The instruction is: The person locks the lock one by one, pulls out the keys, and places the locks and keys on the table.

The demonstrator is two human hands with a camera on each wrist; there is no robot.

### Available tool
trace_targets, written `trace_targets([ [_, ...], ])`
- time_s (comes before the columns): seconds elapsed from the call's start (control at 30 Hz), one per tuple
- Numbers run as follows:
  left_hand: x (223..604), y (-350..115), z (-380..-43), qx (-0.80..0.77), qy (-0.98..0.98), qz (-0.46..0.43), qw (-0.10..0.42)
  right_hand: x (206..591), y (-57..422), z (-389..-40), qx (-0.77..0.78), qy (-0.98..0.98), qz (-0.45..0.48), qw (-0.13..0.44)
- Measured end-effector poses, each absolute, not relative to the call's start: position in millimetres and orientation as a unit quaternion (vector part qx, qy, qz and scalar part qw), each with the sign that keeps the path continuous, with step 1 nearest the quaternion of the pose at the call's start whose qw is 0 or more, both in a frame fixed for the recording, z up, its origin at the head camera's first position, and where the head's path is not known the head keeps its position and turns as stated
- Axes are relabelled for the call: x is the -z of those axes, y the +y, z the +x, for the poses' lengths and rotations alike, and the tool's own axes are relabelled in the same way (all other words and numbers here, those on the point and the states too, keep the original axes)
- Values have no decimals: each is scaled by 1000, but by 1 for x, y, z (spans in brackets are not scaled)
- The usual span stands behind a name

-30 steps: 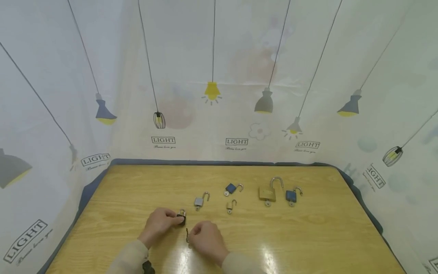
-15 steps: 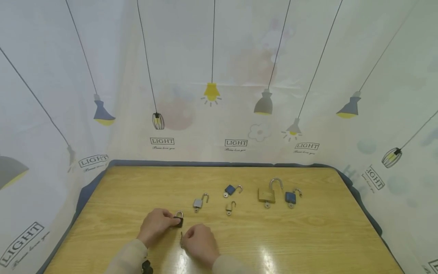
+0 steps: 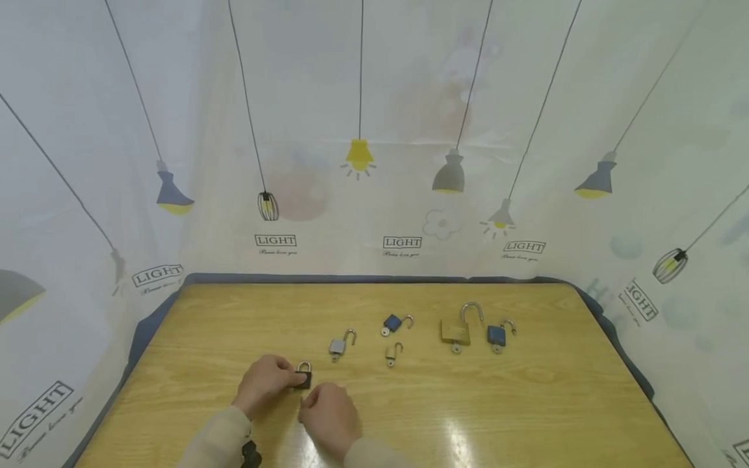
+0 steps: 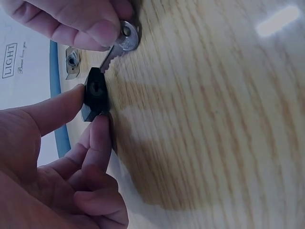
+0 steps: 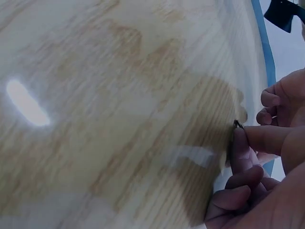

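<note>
A small black padlock (image 4: 96,95) with its metal shackle locked down is held on the table by my left hand (image 3: 266,383), thumb on one side and fingers on the other. In the left wrist view its keyhole end faces the camera. My right hand (image 3: 332,416) pinches a silver key (image 4: 129,43) by its round head, between thumb and forefinger. The toothed blade points at the padlock, its tip right by the upper corner of the lock body, beside the keyhole. Most of the key is hidden behind the fingers in the right wrist view.
Behind the hands lie a silver padlock (image 3: 337,346), a blue padlock (image 3: 392,322) and a small brass padlock (image 3: 391,354). Farther right are a large brass padlock (image 3: 455,331) and another blue padlock (image 3: 496,336). All have released shackles and keys inserted. A lamp-print sheet (image 3: 328,117) surrounds the table.
My right hand has moved left with the key, closer to the black padlock. The key has turned mostly out of sight in the head view. My left hand keeps its hold.
</note>
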State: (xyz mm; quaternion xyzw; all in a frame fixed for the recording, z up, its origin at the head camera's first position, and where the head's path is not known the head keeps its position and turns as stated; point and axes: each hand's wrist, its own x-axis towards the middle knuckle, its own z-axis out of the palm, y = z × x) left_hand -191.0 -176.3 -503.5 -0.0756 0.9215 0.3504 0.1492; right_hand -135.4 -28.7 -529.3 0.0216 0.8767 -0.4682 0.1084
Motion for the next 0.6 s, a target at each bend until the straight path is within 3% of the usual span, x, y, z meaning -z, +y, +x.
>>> trace_targets([
  [0.17, 504, -176, -192, -343, 924, -74, 149, 529, -34, -135, 435, 896, 31, 81],
  [0.6, 504, -181, -193, -331, 932, -72, 125, 528, -40, -136, 414, 904, 56, 89],
])
